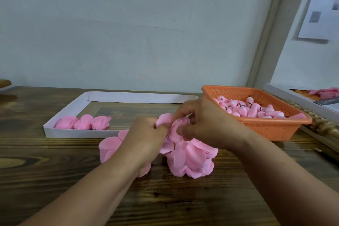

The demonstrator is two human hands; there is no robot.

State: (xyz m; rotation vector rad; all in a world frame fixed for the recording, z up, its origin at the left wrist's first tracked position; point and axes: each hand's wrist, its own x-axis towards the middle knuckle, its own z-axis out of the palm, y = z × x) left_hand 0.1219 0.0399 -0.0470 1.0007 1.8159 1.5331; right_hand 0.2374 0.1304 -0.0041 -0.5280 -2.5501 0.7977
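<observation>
a sheet of paper (319,5) was pinned to the wall at the far right, its print and grey pictures too blurred to read. a dark strip on the white box (286,92) at the right edge may have borne writing, but it could not be made out either. that box held more pink pieces (324,91).

the orange basket (266,131), with perforated walls, stood on the wooden table (55,180) to the right of the hands and was partly filled with pink buds (247,110), each with a short dark stem. the shallow white tray (64,113) lay to the left and further back. three finished pink flowers (83,122) sat in a row at its near left corner, touching one another.

the half-made flower (178,127) was held up between both hands, just above the table and in front of the tray. the left hand (146,134) had its fingers curled, thumb and fingertips pinching the flower's outer petal. the right hand (207,124) gripped the flower from the other side, fingers bent round it. two stacks of loose pink petals (190,158) lay on the table beneath the hands, one under each wrist.
</observation>
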